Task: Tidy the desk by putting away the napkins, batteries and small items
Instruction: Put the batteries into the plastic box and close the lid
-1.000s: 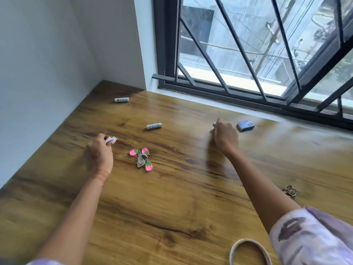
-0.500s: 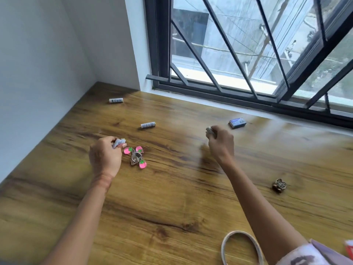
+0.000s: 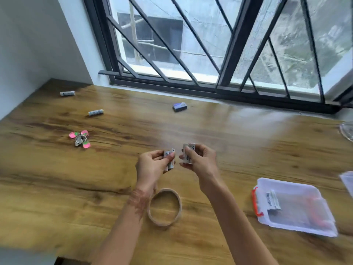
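Note:
My left hand [image 3: 152,165] grips white batteries [image 3: 170,158] above the middle of the wooden desk [image 3: 57,188]. My right hand [image 3: 200,161] holds more white batteries [image 3: 188,152] a short gap to the right. Two loose white batteries lie at the far left, one [image 3: 67,93] near the wall and one [image 3: 95,112] closer in. A pink strawberry fidget spinner [image 3: 80,139] with a metal ring lies left of my hands. A small dark blue box [image 3: 179,106] sits near the window. A clear plastic storage box [image 3: 292,205] with red clasps rests at the right.
A tan tape ring [image 3: 164,207] lies flat just below my left wrist. A glass object [image 3: 347,131] shows at the right edge, and white paper [image 3: 346,180] below it. White wall bounds the left, a barred window the back.
Both hands drew back from the far desk and came together at the middle, each holding batteries. The view swung right, bringing in the plastic box.

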The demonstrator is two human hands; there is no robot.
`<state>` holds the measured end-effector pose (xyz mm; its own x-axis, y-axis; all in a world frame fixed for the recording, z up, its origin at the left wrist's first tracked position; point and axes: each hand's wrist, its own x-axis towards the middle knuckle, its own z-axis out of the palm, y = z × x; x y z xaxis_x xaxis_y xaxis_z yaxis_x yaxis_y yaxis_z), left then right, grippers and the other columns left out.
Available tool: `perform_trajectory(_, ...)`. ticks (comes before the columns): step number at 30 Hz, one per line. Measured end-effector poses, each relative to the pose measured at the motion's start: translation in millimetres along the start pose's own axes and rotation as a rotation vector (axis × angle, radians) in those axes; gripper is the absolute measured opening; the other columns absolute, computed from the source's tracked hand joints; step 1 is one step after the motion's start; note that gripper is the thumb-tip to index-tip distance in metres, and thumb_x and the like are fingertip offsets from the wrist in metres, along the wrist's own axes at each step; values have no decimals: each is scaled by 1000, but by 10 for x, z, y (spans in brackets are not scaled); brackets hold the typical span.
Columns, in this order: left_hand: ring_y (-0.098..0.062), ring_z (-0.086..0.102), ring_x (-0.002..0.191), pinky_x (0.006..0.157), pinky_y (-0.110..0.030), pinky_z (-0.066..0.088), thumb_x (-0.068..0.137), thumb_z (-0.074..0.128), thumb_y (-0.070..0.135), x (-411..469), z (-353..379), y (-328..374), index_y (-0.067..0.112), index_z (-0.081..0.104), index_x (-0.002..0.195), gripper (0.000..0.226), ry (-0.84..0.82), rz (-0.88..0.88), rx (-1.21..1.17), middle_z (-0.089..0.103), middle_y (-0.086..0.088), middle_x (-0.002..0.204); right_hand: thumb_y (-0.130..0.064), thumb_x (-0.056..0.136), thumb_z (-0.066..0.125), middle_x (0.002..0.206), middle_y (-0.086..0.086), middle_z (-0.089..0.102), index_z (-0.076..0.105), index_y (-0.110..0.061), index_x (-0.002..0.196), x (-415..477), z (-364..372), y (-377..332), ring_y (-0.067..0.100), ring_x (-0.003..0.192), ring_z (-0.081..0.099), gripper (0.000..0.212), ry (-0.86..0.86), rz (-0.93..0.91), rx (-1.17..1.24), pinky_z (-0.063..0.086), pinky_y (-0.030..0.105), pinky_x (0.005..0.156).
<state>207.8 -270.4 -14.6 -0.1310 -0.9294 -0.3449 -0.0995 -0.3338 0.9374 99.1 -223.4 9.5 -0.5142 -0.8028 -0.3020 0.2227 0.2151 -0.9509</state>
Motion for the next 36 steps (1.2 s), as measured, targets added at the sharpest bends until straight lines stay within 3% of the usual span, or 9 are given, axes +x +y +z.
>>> perform_trajectory(6, -9, 68, 61, 57, -22, 55, 74, 73, 11, -662, 791, -137, 11, 68, 81, 9, -105, -69, -233, 72, 0, 69, -4, 87, 59, 76, 2, 66, 64, -20, 76, -404, -884, 37, 13, 70, 60, 20, -13, -59, -87, 53, 29, 68)
perform_trajectory(11, -11, 67, 61, 59, -23, 57, 74, 72, 10, -1122, 1338, -215, 9, 67, 78, 6, -184, -84, -291, 73, 0, 65, 5, 84, 60, 94, 18, 66, 62, 2, 102, -624, -1581, 29, 23, 81, 62, 18, -20, -8, -72, 54, 33, 75)
perform_trajectory(13, -8, 66, 55, 54, -21, 56, 78, 69, 5, -1256, 1521, -215, 8, 66, 76, 5, -241, -96, -284, 71, 2, 60, 4, 82, 62, 92, 17, 66, 60, 2, 106, -698, -1842, -21, 23, 78, 63, 24, -23, 29, -100, 54, 26, 65)
perform_trajectory(16, -8, 65, 51, 50, -21, 55, 79, 67, 1, -1367, 1760, -198, 7, 65, 74, 8, -303, -107, -229, 69, 1, 56, 7, 76, 67, 92, 18, 68, 60, 0, 106, -760, -2178, -71, 25, 80, 65, 31, 5, 65, -121, 55, 35, 74)
perform_trajectory(22, -20, 67, 69, 67, -31, 57, 78, 71, 8, -1331, 1970, -229, 5, 65, 87, 11, -216, -17, -67, 70, -12, 80, 19, 70, 65, 75, 12, 62, 60, -5, 75, -582, -2562, -33, 22, 65, 61, 25, 125, 120, -177, 57, 31, 66)
perform_trajectory(26, -19, 66, 68, 70, -30, 57, 79, 70, 6, -1306, 1969, -289, 12, 64, 78, 8, -153, 24, -31, 68, -9, 75, 12, 61, 66, 69, 13, 60, 54, -7, 60, -395, -2618, 170, 30, 70, 64, 23, 267, 176, -464, 56, 53, 70)
perform_trajectory(28, -13, 67, 63, 66, -26, 58, 80, 69, 6, -1305, 1962, -337, 11, 65, 79, 7, -153, 24, -40, 68, -8, 73, 0, 60, 69, 73, 11, 64, 61, -3, 68, -367, -2583, 232, 27, 78, 64, 11, 305, 185, -662, 55, 36, 63)
perform_trajectory(30, -7, 66, 58, 62, -20, 57, 80, 69, 5, -1298, 1958, -368, 13, 65, 77, 9, -163, 19, -72, 68, -7, 72, -9, 66, 69, 78, 8, 63, 66, -4, 81, -402, -2544, 216, 20, 75, 56, 16, 299, 201, -798, 38, 21, 48)
perform_trajectory(36, -6, 67, 59, 62, -18, 57, 79, 70, 8, -1279, 1947, -378, 14, 63, 75, 10, -179, 8, -96, 69, -9, 76, -8, 81, 61, 81, 11, 63, 62, 0, 87, -400, -2513, 216, 25, 72, 53, 10, 327, 130, -917, 31, 24, 50)
